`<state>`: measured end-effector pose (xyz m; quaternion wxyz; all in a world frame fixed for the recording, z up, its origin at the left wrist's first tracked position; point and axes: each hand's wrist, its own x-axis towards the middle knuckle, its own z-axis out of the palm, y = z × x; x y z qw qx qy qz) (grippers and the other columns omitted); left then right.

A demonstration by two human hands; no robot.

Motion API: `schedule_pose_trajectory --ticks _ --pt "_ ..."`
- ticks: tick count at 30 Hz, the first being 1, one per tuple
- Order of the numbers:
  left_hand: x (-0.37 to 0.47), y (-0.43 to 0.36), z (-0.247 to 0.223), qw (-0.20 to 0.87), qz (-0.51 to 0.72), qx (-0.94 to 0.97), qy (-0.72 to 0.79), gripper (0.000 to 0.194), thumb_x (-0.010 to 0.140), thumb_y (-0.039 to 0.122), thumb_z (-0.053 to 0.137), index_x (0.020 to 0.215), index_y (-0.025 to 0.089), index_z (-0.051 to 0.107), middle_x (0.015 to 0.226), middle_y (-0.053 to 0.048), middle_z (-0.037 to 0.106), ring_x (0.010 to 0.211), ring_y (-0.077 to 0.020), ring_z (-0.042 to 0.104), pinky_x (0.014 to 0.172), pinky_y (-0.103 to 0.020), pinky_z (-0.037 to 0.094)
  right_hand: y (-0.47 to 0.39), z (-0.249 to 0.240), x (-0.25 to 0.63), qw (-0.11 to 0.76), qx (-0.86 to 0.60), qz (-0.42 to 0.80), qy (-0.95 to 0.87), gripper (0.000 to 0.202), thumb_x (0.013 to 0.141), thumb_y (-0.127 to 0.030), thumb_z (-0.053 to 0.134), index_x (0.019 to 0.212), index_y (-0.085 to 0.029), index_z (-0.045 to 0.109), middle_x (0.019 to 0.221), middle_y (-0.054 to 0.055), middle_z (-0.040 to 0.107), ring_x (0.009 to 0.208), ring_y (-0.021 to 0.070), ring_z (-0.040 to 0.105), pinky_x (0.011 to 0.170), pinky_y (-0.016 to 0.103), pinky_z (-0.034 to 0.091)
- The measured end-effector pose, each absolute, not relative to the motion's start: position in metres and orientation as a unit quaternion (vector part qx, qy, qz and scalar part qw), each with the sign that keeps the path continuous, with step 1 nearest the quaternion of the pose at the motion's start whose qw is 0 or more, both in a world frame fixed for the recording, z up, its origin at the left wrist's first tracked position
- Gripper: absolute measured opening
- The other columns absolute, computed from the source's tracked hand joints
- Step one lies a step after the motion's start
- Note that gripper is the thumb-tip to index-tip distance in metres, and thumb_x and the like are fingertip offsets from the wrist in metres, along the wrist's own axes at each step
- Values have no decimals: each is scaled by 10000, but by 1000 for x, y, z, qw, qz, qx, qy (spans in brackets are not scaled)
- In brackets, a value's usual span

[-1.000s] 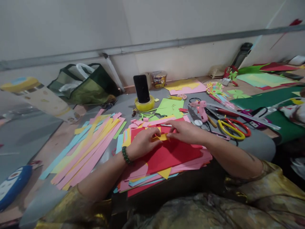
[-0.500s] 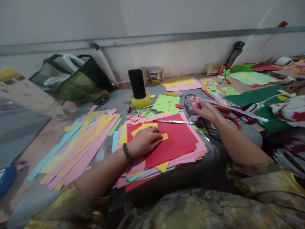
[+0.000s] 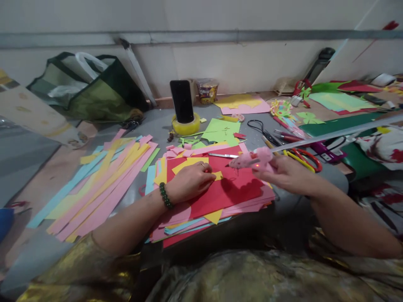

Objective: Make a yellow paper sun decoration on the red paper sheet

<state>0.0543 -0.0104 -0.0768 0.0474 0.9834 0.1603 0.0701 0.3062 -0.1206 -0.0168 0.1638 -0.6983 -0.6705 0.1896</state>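
Note:
My right hand point(image 3: 288, 172) is wrapped round a pink glue gun point(image 3: 255, 161) with a small glowing light. Its dark nozzle points left, just above the red paper point(image 3: 239, 184), and a long clear glue stick point(image 3: 327, 136) runs out of its back. My left hand point(image 3: 193, 180), a green bead bracelet point(image 3: 164, 196) on its wrist, rests on the red paper. Its fingers are curled closed on a yellow paper piece point(image 3: 218, 175), partly hidden beneath them. Metal tweezers point(image 3: 223, 155) lie behind the glue gun.
Coloured paper strips point(image 3: 107, 188) lie on the left. A phone point(image 3: 182, 102) leans upright in a yellow tape roll point(image 3: 186, 126). Green scraps point(image 3: 222, 130) lie farther back. Pliers and scissors with red handles point(image 3: 310, 159) lie right, near a purple power strip point(image 3: 327, 152) and another person's sleeve point(image 3: 382, 147).
My right hand has lifted the glue gun off the table and brought it nearer, over the red paper's right side. My left hand keeps its place on the paper.

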Motion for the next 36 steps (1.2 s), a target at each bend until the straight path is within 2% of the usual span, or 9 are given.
schedule_pose_trajectory --ticks 3,13,25,29,36 --pt "55 -10 -77 47 71 984 159 275 953 219 486 994 190 757 1033 -107 708 891 -220 650 672 -291 505 -118 -21 290 79 -701 204 -679 410 811 -404 536 506 -235 321 468 -39 338 448 107 333 476 273 230" --pt "55 -9 -78 47 70 985 151 290 956 228 463 949 192 751 998 -109 691 869 -212 631 661 -297 495 -113 -18 284 17 -656 195 -728 420 846 -369 492 523 -236 259 491 -35 309 464 110 281 501 289 206" --pt "54 -9 -81 47 75 984 152 310 960 235 445 957 197 753 1003 -109 694 873 -200 634 676 -289 514 -112 -19 288 5 -664 187 -724 409 844 -412 485 530 -231 296 495 -32 346 464 109 309 502 287 218" --pt "55 -9 -79 51 63 984 156 308 962 236 448 978 188 752 1014 -114 697 879 -211 637 687 -305 522 -112 -19 288 -2 -682 180 -709 400 847 -388 476 539 -233 272 510 -37 316 477 108 307 507 285 213" --pt "55 -9 -79 61 70 984 155 301 957 227 451 939 191 749 993 -111 683 870 -202 625 695 -301 514 -112 -17 287 -3 -661 193 -725 428 851 -432 436 521 -234 248 495 -41 263 452 102 270 489 289 192"
